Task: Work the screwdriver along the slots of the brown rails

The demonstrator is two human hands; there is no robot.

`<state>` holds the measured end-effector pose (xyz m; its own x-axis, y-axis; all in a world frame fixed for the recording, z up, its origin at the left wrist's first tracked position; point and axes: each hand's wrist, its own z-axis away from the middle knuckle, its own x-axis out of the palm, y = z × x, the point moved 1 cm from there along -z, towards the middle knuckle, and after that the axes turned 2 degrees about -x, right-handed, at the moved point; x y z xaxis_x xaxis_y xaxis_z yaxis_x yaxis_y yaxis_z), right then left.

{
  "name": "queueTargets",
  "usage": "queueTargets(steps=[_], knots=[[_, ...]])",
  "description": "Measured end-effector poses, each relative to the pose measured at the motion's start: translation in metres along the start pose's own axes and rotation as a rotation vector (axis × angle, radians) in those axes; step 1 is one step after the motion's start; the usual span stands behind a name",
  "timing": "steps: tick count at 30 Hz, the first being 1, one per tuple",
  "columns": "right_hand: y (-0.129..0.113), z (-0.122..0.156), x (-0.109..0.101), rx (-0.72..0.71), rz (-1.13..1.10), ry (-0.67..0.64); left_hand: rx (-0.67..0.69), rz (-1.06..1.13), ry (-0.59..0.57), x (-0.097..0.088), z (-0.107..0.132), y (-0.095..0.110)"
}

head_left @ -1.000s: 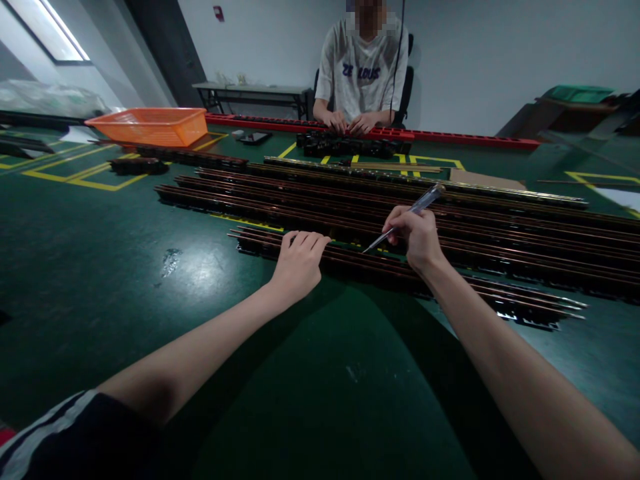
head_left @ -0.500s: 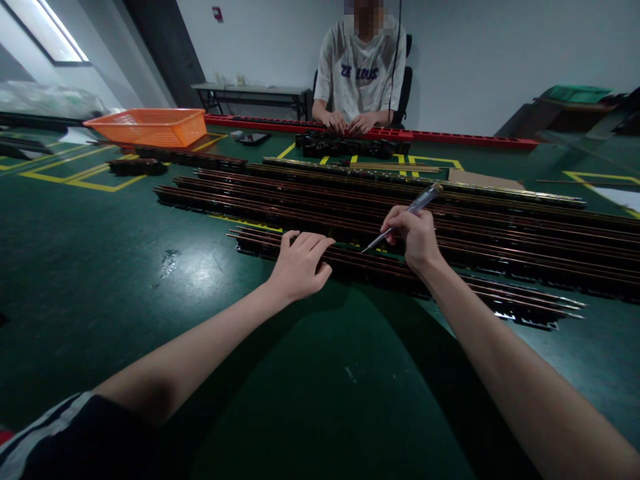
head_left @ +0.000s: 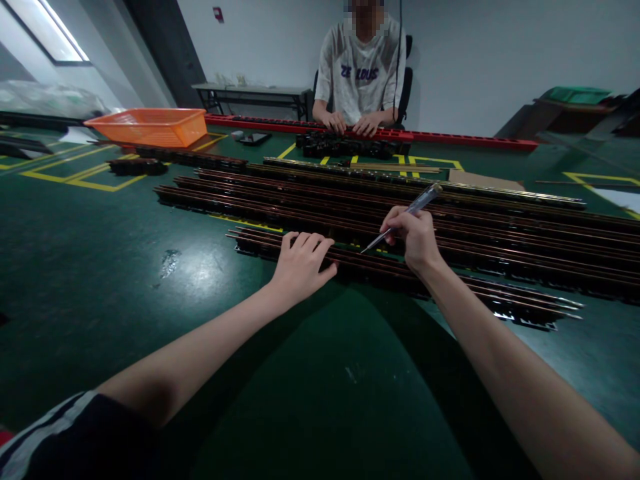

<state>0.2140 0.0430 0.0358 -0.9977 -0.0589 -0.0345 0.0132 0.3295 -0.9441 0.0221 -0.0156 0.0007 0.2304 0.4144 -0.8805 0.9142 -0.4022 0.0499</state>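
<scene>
A long dark strip with thin copper-coloured rods (head_left: 505,297) lies across the table in front of me. My left hand (head_left: 303,263) straddles its left part, fingers bent over the far side and thumb along the near edge. In my right hand (head_left: 413,237) is a slim screwdriver (head_left: 424,199) with a clear handle, held like a pen. Its thin shaft slants down to the left, and the tip meets the strip just right of my left hand. The strip's middle is partly hidden behind my right wrist.
Several similar long rod strips (head_left: 300,199) lie just beyond. Farther back are an orange basket (head_left: 150,127), a cardboard piece (head_left: 485,180), dark parts (head_left: 350,145) and a long red rail (head_left: 465,139). A person in a white shirt (head_left: 363,73) sits opposite, hands at those parts.
My left thumb has stretched a little to the right along the strip. My right hand and the screwdriver have hardly moved. The person opposite has shifted one hand to the right.
</scene>
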Motion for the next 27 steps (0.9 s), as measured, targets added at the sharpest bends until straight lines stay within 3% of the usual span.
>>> queueTargets(steps=[12,27], knots=[[-0.007,0.005,0.01,0.045,-0.024,-0.19,-0.03,-0.034,0.017,0.002,0.001,0.0],[-0.005,0.0,0.0,0.044,-0.036,-0.111,-0.048,-0.036,-0.007,0.001,0.001,-0.001]])
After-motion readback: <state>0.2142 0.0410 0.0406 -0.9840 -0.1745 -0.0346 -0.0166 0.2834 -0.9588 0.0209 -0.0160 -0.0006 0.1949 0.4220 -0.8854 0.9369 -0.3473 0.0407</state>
